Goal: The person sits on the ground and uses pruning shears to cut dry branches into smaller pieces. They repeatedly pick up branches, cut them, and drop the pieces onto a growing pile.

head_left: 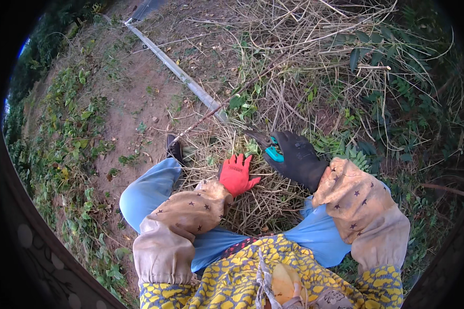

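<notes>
At centre frame, pruners (274, 154) are gripped by the right hand (297, 157); the left hand (236, 175), splayed empty over stems (265, 206), could be nicked if the blades (258, 136) are let slip.

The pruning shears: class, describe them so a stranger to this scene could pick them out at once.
Between the blue trouser legs lie dry stalks. At their upper right, the black-gloved right hand grips the pruning shears, dark blades pointing left. Their bright teal handles set them apart from the brown stalks.
</notes>
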{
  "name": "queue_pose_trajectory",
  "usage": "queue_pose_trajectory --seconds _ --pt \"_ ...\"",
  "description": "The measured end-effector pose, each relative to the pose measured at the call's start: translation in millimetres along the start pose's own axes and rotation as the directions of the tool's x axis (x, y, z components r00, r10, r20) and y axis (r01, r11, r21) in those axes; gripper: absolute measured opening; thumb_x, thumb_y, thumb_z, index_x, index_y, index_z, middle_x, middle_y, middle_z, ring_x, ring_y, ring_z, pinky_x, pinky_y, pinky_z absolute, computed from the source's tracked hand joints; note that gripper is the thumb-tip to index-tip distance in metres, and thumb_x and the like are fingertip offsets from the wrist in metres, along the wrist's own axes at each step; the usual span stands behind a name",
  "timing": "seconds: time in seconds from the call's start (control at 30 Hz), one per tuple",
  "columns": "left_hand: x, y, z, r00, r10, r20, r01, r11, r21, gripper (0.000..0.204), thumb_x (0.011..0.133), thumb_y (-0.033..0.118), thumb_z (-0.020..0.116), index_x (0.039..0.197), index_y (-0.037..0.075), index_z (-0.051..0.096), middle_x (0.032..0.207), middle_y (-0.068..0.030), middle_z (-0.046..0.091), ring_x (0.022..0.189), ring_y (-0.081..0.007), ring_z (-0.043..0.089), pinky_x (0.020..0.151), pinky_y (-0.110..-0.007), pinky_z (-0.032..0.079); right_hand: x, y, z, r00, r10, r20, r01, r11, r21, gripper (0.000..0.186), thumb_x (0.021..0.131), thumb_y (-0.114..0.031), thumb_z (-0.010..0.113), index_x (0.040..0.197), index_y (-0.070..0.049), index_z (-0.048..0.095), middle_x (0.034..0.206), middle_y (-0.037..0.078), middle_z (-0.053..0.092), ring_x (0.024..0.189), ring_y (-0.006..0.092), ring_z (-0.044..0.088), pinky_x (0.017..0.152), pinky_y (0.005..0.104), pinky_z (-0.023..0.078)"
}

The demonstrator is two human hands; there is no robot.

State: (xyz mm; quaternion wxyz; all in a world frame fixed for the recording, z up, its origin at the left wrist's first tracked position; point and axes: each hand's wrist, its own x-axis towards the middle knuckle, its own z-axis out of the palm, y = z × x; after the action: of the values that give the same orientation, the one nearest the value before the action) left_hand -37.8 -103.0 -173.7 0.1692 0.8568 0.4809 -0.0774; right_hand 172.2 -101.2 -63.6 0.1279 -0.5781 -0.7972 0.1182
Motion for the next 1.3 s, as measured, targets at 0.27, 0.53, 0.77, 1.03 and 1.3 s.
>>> queue_pose_trajectory --seconds 0.27,0.53,0.77,1.03,1.3 --pt "25.3 -62.0 -42.8 0.961 0.174 0.217 -0.053 0.881 -0.471 0.07 0.087 0.053 0.065 0.142 0.013 0.046 0.143 -0.0168 0.046 0.131 -0.0344 0.046 0.109 -0.04 0.038 -23.2 6.6 -46.0 0.999 0.04 0.001 -0.039 0.984 0.176 0.055 0.084 -0.035 0.07 0.124 -0.002 0.049 0.105 0.02 0.062 0.093 0.0389 0.062 0.081 0.0485 0.049" --pt "79.5 -171.4 -104.0 0.911 -0.386 0.145 0.388 0.683 -0.619 0.03 0.087 0.036 0.067 0.101 0.009 0.072 0.083 -0.0061 0.071 0.064 -0.0179 0.067 0.056 -0.033 0.052 -33.5 9.0 -59.2 0.997 -0.001 -0.074 0.015 0.983 0.186 0.057 0.083 -0.031 0.072 0.127 -0.004 0.048 0.105 0.017 0.06 0.093 0.0363 0.061 0.08 0.0461 0.049" --pt "136.3 -203.8 -30.6 0.777 -0.478 -0.409 0.552 0.83 0.079 0.063 0.084 0.05 0.064 0.134 0.014 0.053 0.114 -0.012 0.067 0.114 -0.0292 0.061 0.097 -0.044 0.044 -25.2 13.1 -61.4 0.999 0.048 0.002 -0.048 0.98 0.191 0.058 0.082 -0.034 0.073 0.126 -0.006 0.048 0.105 0.017 0.06 0.094 0.0369 0.06 0.08 0.0477 0.048" --pt "189.3 -198.0 -40.7 0.785 -0.605 0.132 0.618 0.754 -0.223 0.067 0.09 0.062 0.045 0.128 0.009 0.06 0.123 -0.0165 0.065 0.119 -0.0316 0.059 0.104 -0.047 0.037 -13.8 17.4 -60.6 0.992 0.096 0.086 -0.112 0.972 0.205 0.056 0.081 -0.03 0.074 0.123 -0.005 0.047 0.102 0.018 0.059 0.092 0.0369 0.06 0.078 0.0482 0.048" --pt "197.9 -307.9 24.2 0.56 -0.822 0.101 0.552 0.278 -0.786 0.047 0.094 0.039 0.052 0.101 -0.006 0.066 0.086 -0.0263 0.07 0.084 -0.0393 0.07 0.076 -0.045 0.055 -6.0 14.3 -49.8 0.996 0.059 0.059 -0.071 0.975 0.213 0.054 0.082 -0.03 0.073 0.122 -0.007 0.047 0.1 0.016 0.06 0.09 0.0361 0.061 0.076 0.0482 0.048"
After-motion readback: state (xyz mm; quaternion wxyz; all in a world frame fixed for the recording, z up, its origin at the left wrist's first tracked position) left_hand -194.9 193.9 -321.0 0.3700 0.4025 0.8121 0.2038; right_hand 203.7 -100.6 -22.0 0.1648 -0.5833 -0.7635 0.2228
